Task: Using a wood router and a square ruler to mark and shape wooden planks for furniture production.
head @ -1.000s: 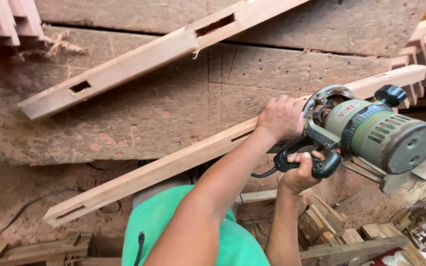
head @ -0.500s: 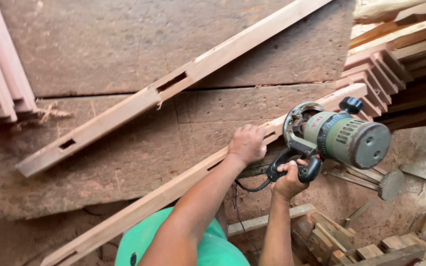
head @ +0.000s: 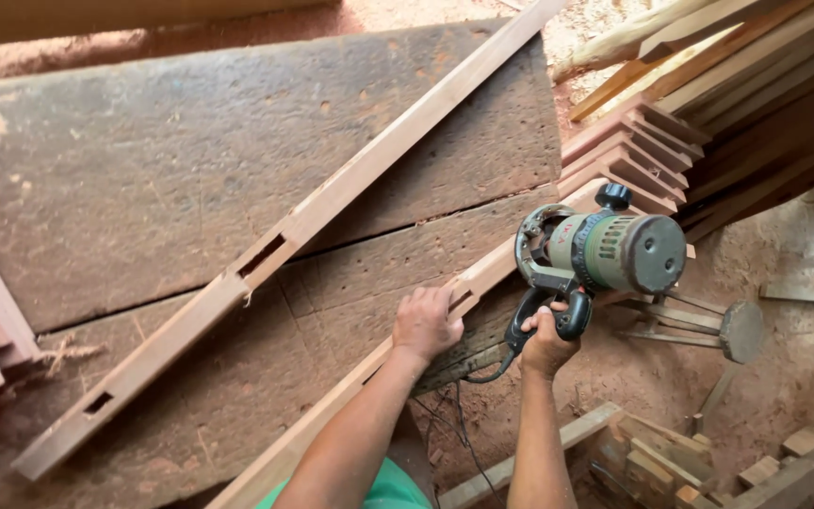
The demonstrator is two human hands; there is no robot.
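I count two long mortised rails, one [head: 266, 254] across the tabletop [head: 124, 188] planks, the other [head: 369, 377] at its edge, one green router [head: 614, 253], and two hands, left [head: 428, 323] and right [head: 546, 344].

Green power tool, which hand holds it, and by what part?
The right hand grips the green power tool by its black handle; the left hand presses on the wooden rail.

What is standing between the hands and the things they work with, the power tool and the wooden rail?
Nothing visible. The right hand already grips the black handle of the green power tool, and the left hand rests directly on the wooden rail.
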